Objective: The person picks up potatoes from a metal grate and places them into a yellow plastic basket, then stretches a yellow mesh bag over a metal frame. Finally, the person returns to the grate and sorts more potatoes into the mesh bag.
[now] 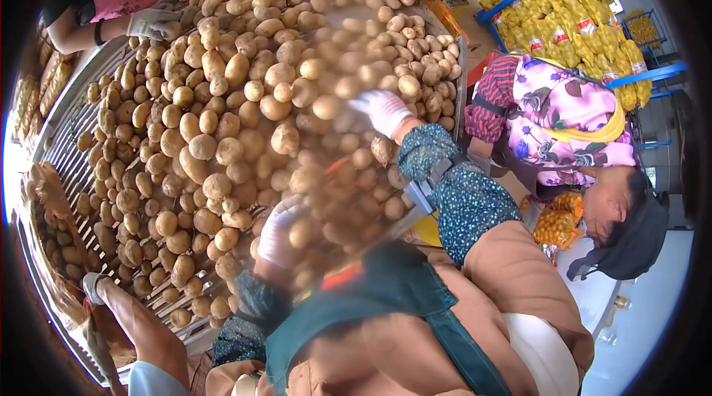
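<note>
My left hand [277, 236], in a pale glove, is low among the potatoes [204, 147] at the near side of the slatted sorting table. A single potato [301, 233] sits right beside its palm; its fingers are blurred and partly hidden. My right hand [382, 112], in a white glove, reaches over the pile from the right. Its fingers stretch toward a round potato [326, 107], their tips smeared by motion. Both my sleeves have dark speckled covers. Several potatoes between my hands are blurred.
Slats [74, 173] show at the table's left side. Co-workers' gloved hands [154, 23] work along the far edge. Another person [564, 114] in a flowered apron is close by my right arm. Yellow net bags of potatoes [571, 21] are stacked on a blue rack.
</note>
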Action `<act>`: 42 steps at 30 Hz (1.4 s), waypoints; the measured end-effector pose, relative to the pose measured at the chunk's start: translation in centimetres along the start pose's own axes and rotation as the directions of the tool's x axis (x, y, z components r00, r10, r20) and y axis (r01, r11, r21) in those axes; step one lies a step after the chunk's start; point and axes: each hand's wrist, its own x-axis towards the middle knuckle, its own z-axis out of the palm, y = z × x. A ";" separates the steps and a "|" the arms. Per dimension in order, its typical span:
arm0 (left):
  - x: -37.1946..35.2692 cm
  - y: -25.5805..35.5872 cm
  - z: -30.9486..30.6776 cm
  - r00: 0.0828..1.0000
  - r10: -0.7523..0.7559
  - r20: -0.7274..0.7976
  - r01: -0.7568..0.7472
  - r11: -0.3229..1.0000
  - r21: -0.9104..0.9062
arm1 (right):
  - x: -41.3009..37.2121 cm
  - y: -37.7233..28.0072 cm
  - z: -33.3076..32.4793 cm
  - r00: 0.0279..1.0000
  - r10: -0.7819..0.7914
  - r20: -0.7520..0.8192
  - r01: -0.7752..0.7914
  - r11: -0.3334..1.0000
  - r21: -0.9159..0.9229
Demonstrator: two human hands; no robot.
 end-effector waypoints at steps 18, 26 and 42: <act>0.2 0.7 0.7 1.000 -0.005 0.025 0.000 0.986 0.164 | 1.4 -7.1 -4.6 0.946 0.323 0.014 -0.294 0.843 0.451; -1.4 1.5 3.1 0.996 0.025 0.089 -0.030 0.998 0.056 | 6.1 -13.4 -4.1 0.949 0.186 -0.253 -0.127 0.964 0.233; -3.2 0.5 2.7 0.960 0.056 0.273 -0.060 0.998 0.004 | 5.5 -8.3 -6.4 0.850 0.524 0.061 -0.398 0.563 0.724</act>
